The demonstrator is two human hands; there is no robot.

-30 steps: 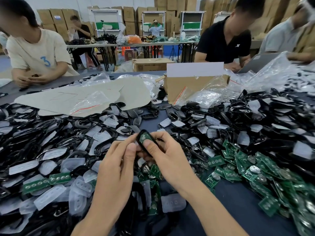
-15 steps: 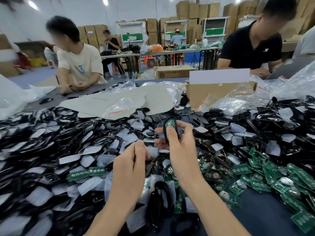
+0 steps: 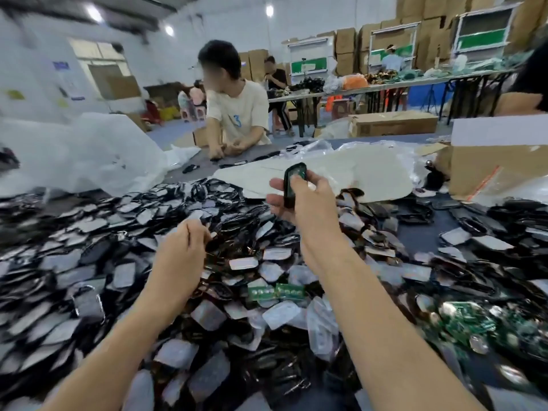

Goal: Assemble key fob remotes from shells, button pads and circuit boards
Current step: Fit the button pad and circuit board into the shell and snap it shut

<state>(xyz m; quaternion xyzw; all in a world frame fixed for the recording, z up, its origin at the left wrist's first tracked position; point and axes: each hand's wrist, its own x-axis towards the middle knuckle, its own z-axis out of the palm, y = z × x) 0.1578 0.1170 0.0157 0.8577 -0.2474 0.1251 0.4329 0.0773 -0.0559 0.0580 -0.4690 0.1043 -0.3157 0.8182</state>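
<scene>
Since half a second ago the right hand [image 3: 307, 203] has carried the fob shell [image 3: 289, 185] up and away from the left hand [image 3: 182, 247]; the two hands are now well apart with open air between them. Thumb and fingers grip the glossy black oval shell upright, with green showing in its upper end. The left hand is low over the heap with its fingers curled down; I cannot tell whether it holds anything.

Glossy black shells [image 3: 412, 213] and frosted, rounded button pads [image 3: 278, 314] blanket the surface [image 3: 424, 232], whose bare dark top shows only at the right. Flat green circuit boards [image 3: 275, 292] lie between the forearms. A pale cardboard sheet [image 3: 364, 176] lies beyond.
</scene>
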